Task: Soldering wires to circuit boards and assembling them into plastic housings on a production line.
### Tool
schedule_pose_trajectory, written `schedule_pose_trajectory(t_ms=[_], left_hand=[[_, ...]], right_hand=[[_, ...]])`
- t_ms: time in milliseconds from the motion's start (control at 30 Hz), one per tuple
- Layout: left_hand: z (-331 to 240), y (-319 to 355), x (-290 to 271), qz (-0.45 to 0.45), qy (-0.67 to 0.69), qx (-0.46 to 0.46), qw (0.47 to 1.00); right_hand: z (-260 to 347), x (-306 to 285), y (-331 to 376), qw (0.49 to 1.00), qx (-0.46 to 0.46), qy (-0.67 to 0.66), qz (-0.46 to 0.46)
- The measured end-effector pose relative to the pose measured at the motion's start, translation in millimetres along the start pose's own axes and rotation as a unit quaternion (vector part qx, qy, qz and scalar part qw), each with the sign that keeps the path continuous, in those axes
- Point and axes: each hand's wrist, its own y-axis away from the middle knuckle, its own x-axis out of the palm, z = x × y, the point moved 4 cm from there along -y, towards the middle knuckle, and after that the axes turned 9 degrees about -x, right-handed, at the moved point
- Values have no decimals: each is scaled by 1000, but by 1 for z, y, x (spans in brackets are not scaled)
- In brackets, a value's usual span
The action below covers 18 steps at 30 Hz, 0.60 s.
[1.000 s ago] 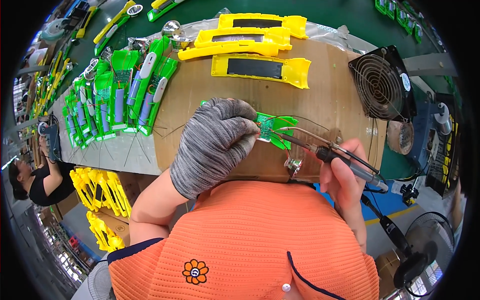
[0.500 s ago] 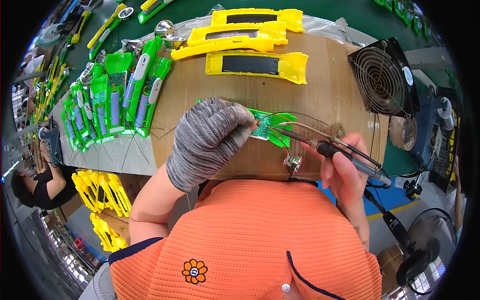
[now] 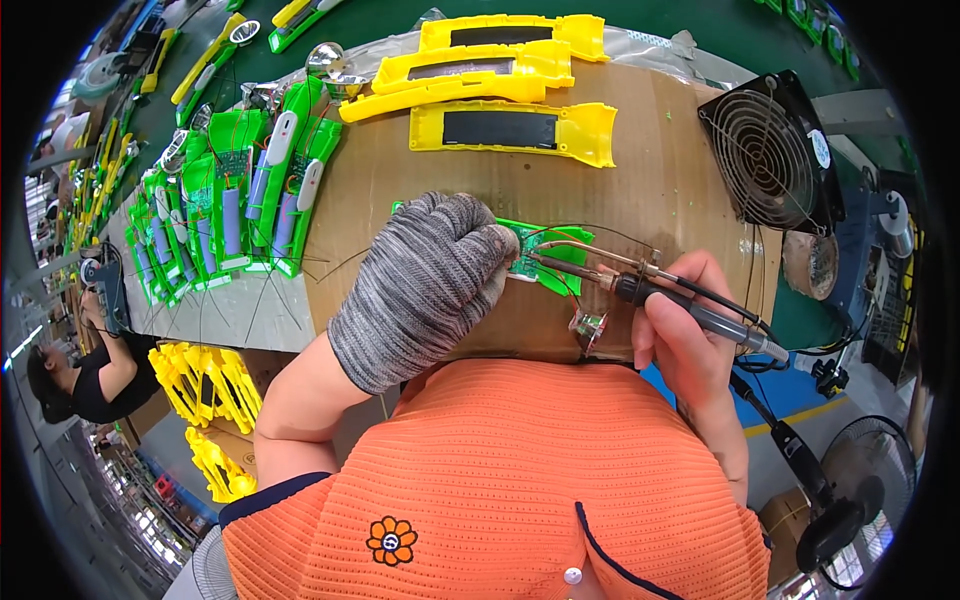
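While the right hand (image 3: pixel 688 325) grasps the soldering iron (image 3: pixel 628 288) much as one holds a pen, the tip slants onto the circuit board (image 3: pixel 527 262), a grip that probably favours fine aim. A thin metal tube (image 3: pixel 600 252) runs alongside, likely so that its end meets the same spot. The gloved left hand (image 3: pixel 425 290) curls over the board's left side with its fingertips bunched; I cannot tell whether anything is pinched there, though it seems to steady the work. The board sits in a green shell (image 3: pixel 562 285), lying on a cardboard sheet (image 3: pixel 385 160) that perhaps shields the desk (image 3: pixel 690 20). On the near side of the board, a shiny lamp cup (image 3: pixel 590 328) lies apart from the iron, presumably out of its way. Left of the board, more green shells (image 3: pixel 232 165) are packed side by side, and beyond it lie yellow shells (image 3: pixel 585 135), both apparently kept within reach. Farther off, right of the board, is a fan (image 3: pixel 768 150), perhaps for fumes.
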Motion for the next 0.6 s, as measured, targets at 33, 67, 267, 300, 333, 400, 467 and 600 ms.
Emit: schedule_pose_trajectory(t_ms=[33,67,267,300,333,400,467,600], left_hand=[[0,0,0,1,-5,-2,1000],[0,0,1,2,-5,-3,1000],[-1,1,2,26,-44,-13,999],[0,1,1,26,-44,-15,999],[0,1,1,26,-44,-18,999],[-1,0,0,34,-44,-24,998],[0,0,1,41,-44,-29,998],[-1,-1,3,34,-44,-26,998]], right_hand=[[0,0,0,1000,0,0,0],[0,0,0,1000,5,5,1],[1,4,-3,1000,9,20,7],[1,4,-4,1000,9,21,6],[2,4,-4,1000,10,20,6],[2,4,-5,999,18,28,8],[2,4,-5,999,18,30,10],[0,4,-5,999,13,28,9]])
